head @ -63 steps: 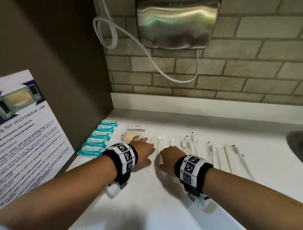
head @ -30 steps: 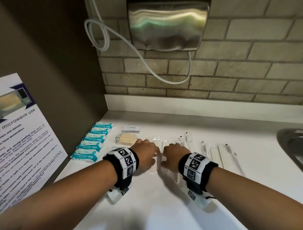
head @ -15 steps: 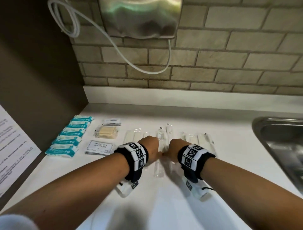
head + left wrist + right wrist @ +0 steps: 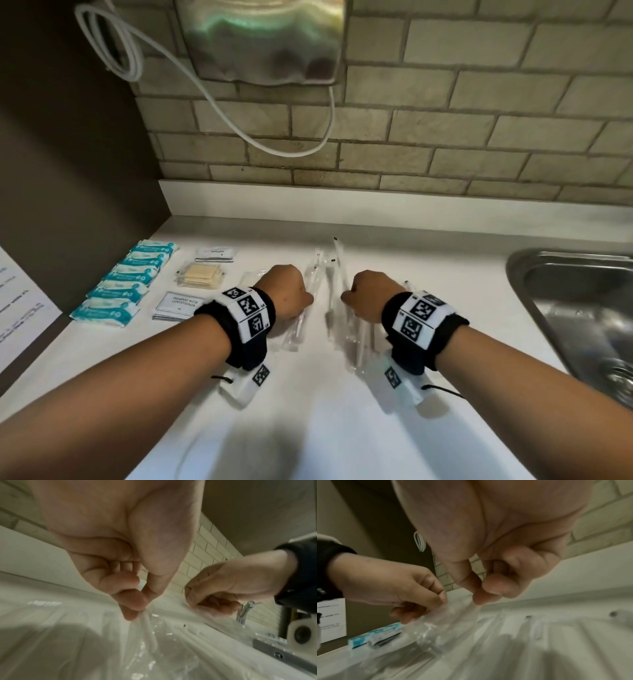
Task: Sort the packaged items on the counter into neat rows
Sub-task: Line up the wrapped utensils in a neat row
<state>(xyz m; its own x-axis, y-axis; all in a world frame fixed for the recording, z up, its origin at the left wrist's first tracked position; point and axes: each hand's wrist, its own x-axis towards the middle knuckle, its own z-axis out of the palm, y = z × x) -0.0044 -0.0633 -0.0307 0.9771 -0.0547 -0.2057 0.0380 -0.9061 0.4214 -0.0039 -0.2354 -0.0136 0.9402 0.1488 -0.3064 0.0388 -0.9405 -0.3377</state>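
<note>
Clear sleeves lie bunched on desk, just right of shampoo sachet.

Your left hand: grip pinched on sleeve edge. Your right hand: fingers curled, grip pinching another sleeve.

Handling, by judgement: film light, slick, crinkly; thin stick inside stiff. Take hold at stick mid-length, not loose film end, or it slides.

Readable: sachet says "SHAMPOO WITH CONDITIONER". Teal packets, left of sachet: print too small.
</note>
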